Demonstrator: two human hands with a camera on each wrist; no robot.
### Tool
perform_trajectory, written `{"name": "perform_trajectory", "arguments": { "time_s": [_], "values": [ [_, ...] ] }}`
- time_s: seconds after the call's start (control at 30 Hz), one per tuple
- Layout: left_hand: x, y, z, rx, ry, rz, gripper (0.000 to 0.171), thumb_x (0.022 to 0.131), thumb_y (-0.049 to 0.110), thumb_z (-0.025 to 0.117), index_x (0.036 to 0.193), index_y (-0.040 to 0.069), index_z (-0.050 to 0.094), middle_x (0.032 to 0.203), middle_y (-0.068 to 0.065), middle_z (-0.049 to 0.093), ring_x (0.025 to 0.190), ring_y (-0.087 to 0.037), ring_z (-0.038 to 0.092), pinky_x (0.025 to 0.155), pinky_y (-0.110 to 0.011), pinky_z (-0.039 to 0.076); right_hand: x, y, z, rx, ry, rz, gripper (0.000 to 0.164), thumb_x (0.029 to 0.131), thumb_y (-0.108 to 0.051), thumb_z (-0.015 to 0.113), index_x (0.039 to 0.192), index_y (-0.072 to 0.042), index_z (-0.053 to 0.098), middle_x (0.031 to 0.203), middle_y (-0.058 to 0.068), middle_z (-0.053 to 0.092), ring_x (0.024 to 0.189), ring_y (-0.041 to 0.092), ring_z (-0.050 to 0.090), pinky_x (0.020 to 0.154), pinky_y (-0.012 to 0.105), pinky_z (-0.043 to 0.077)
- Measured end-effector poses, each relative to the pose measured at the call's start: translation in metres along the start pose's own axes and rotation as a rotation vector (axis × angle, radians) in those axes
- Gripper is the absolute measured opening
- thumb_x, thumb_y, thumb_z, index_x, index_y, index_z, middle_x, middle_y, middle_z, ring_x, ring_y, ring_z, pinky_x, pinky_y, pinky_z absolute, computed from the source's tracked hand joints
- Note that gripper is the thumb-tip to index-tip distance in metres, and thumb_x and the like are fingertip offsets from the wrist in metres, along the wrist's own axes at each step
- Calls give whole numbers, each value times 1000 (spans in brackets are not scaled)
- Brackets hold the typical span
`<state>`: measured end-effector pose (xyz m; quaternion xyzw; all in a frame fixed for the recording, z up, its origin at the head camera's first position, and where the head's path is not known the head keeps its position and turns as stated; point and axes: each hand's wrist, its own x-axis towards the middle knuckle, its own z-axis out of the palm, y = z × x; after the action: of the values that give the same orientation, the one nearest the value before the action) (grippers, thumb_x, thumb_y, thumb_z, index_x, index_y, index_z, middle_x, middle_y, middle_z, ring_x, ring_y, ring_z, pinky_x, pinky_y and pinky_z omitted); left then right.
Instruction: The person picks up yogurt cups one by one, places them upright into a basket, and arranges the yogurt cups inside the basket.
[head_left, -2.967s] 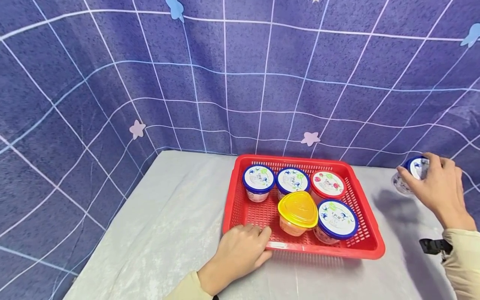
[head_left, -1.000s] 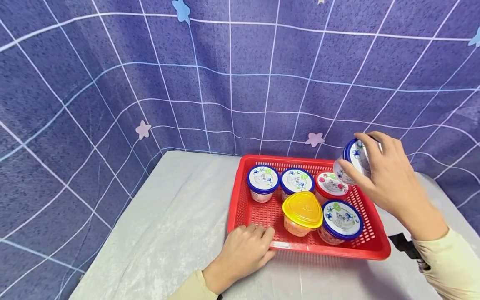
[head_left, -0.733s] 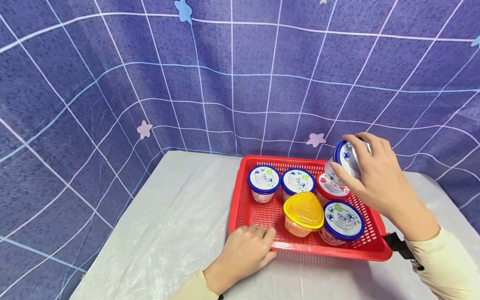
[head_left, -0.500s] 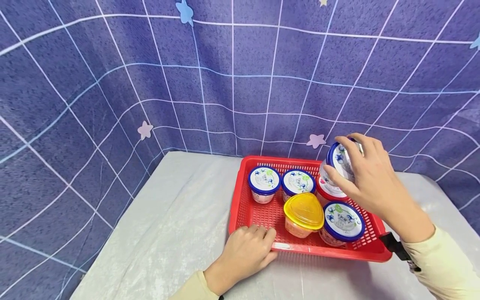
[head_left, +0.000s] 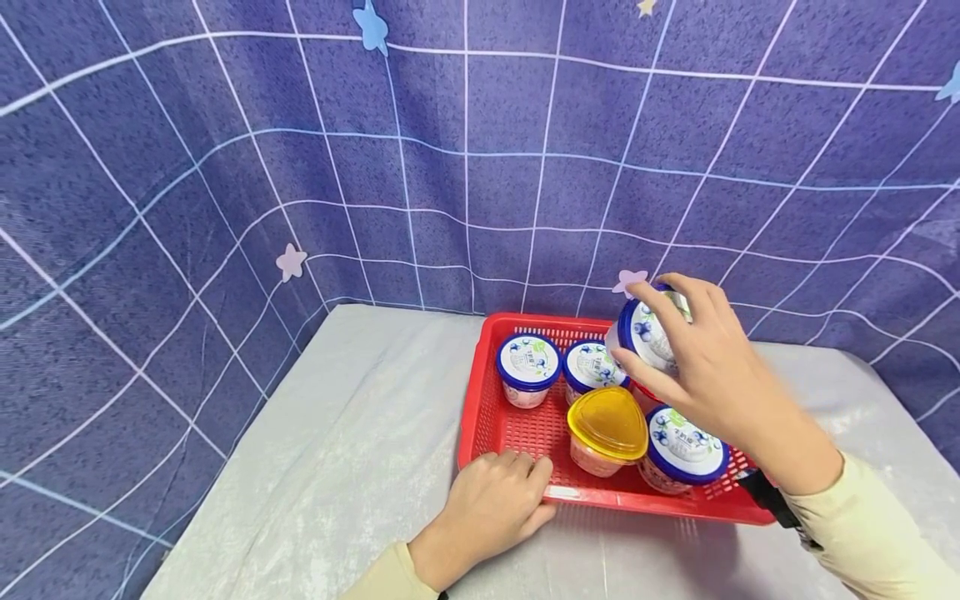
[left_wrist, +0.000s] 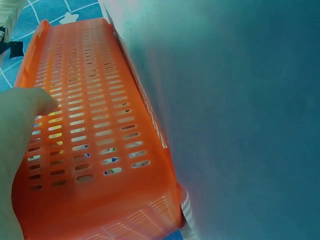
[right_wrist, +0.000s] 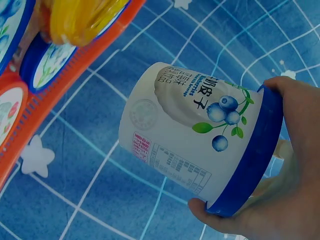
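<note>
My right hand (head_left: 712, 371) holds a blue-lidded blueberry cup (head_left: 647, 333) tilted above the back of a red plastic basket (head_left: 468, 417). In the right wrist view, fingers and thumb grip the cup's lid rim, and its printed side (right_wrist: 145, 112) shows. My left hand (head_left: 495, 504) grips the basket's front rim; in the left wrist view its thumb lies against the slotted wall (left_wrist: 100, 192). Inside the basket sit several other cups: blue-lidded ones at back left (head_left: 528, 362), back middle (head_left: 592, 365) and front right, a yellow-lidded tub (head_left: 607, 425), and a red-lidded cup mostly hidden by the right hand.
The basket stands on a table with a pale silvery cover (head_left: 360, 400). A blue-purple grid-patterned curtain (head_left: 510, 183) hangs close behind the table and along its left side. Black wrist straps (head_left: 772, 500) sit at the sleeves.
My right hand has carried the blue-lidded cup from the table's far right leftward over the basket, covering the red-lidded cup. The left hand keeps its grip on the basket rim.
</note>
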<state>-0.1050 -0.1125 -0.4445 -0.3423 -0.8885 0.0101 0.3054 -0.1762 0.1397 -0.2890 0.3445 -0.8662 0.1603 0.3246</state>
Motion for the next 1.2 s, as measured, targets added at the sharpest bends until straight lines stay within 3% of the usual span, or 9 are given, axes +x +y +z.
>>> {"name": "perform_trajectory", "arguments": {
  "time_s": [0.4,0.8,1.2],
  "values": [
    [-1,-1,1,2,0,6,37,78,50,71,80,18,53,63,5,52,55,-15,54,45,-29,36,11,-28,27,34,-43,-154,62,95,-61,46,135,-17,61,132,25,49,119,42,46,97,57,38],
    [1,-1,-1,11,-1,15,30,78,46,69,79,18,57,64,6,56,55,-14,55,46,-28,38,15,-45,46,11,-118,-228,61,94,-59,50,137,-17,59,131,25,52,116,39,50,96,54,44],
    [0,-1,0,14,17,16,29,78,46,68,78,19,57,64,6,56,55,-14,55,46,-29,38,17,-60,60,-50,-230,-272,60,90,-56,60,136,-17,59,130,20,53,120,38,49,100,54,40]
  ]
}}
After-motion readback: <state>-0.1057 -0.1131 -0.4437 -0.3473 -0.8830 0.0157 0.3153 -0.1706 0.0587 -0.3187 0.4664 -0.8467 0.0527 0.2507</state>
